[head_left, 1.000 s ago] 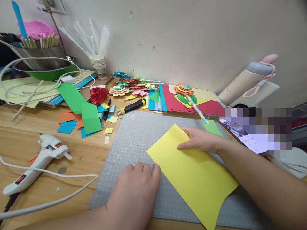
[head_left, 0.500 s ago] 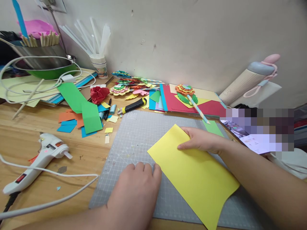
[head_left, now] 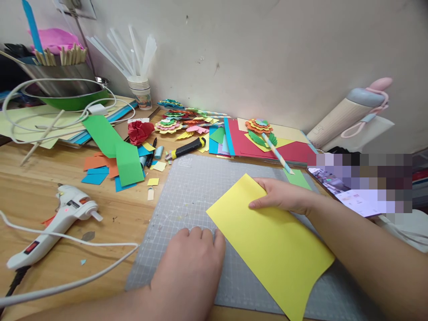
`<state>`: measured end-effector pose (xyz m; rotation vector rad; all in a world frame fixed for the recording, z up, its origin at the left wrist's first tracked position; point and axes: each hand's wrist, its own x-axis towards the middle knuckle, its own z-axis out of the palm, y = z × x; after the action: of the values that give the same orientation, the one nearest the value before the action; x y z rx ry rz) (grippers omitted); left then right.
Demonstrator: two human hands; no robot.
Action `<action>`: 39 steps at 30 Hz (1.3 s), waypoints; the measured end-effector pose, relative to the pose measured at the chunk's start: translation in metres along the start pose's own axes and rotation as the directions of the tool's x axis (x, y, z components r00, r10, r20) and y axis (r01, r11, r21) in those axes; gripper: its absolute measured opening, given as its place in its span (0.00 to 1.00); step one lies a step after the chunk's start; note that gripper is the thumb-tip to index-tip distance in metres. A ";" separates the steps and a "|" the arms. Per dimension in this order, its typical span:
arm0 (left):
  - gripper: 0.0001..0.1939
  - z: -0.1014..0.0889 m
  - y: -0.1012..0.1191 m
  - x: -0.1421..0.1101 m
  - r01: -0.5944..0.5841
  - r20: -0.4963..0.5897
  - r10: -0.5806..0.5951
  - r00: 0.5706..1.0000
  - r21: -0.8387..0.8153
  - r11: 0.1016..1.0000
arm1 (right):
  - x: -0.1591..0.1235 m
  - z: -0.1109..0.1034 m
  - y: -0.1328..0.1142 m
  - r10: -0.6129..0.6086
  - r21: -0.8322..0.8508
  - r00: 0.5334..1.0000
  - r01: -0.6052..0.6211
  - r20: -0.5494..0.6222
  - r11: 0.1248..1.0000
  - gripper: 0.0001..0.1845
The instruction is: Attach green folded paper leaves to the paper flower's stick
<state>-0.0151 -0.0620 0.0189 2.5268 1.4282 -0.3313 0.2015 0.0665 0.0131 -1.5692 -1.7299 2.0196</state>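
A folded yellow paper sheet (head_left: 267,240) lies slantwise on a grey cutting mat (head_left: 194,187). My right hand (head_left: 282,196) rests on the sheet's upper right edge, fingers together and pressing it flat. My left hand (head_left: 192,263) sits on the mat at the sheet's lower left edge, its fingers curled down with their tips hidden against the paper's edge.
A white glue gun (head_left: 53,225) with its cord lies on the wooden table at left. Green, orange and blue paper scraps (head_left: 117,156), a utility knife (head_left: 187,148), paper flowers (head_left: 257,126), red card sheets and a bottle (head_left: 347,113) line the back by the wall.
Hands and sheet stay put. Only the view has shifted slightly.
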 end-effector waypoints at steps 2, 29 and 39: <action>0.16 0.000 0.000 0.000 -0.001 0.005 0.001 1.000 0.002 1.000 | 0.000 0.000 0.001 -0.006 0.010 1.000 0.006 0.011 1.000 0.22; 0.15 0.002 0.001 0.001 -0.009 0.003 0.009 1.000 0.018 1.000 | 0.000 0.000 0.001 -0.006 0.012 1.000 0.006 0.015 1.000 0.21; 0.14 0.005 0.000 0.001 -0.009 -0.031 0.010 0.999 0.035 0.999 | 0.000 -0.001 0.002 -0.020 0.009 1.000 0.020 0.014 1.000 0.23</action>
<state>-0.0155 -0.0629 0.0137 2.5769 1.4330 -0.3188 0.2029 0.0662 0.0114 -1.5326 -1.7324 2.0314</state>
